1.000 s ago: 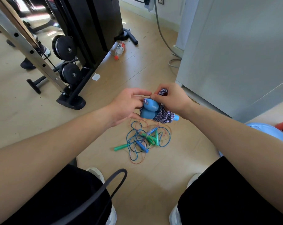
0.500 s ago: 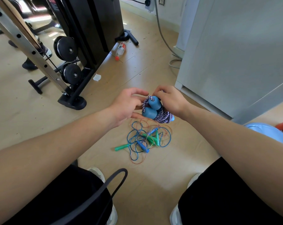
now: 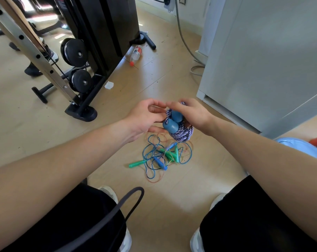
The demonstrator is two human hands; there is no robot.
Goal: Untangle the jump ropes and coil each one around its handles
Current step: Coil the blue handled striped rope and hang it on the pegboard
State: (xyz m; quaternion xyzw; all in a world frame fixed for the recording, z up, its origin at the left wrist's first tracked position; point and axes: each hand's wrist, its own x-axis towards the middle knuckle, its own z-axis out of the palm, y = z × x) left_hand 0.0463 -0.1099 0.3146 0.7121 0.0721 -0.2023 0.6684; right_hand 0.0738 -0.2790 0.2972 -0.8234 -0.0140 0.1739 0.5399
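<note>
A purple-and-white braided jump rope (image 3: 183, 133) is coiled round its two blue handles (image 3: 170, 125), held in the air between my hands. My right hand (image 3: 194, 113) grips the bundle from the right and above, fingers curled over the coil's top. My left hand (image 3: 146, 117) cups the bundle's left side, its thumb under the lower handle and its curled fingers at the coil's top. On the floor just below lies a tangle of thin blue and clear-orange ropes (image 3: 163, 157) with green handles (image 3: 135, 163) and a small blue handle (image 3: 159, 161).
A black weight machine (image 3: 99, 33) with a metal frame stands at the left. A grey cabinet (image 3: 263, 60) stands at the right. A plastic bottle (image 3: 135, 54) and a grey cable (image 3: 186, 44) lie on the wooden floor beyond. My knees and a black strap (image 3: 121, 206) fill the foreground.
The bundle has tilted so that the handles stand one above the other. My right hand's fingers have come over the coil's top, close to my left hand's fingers.
</note>
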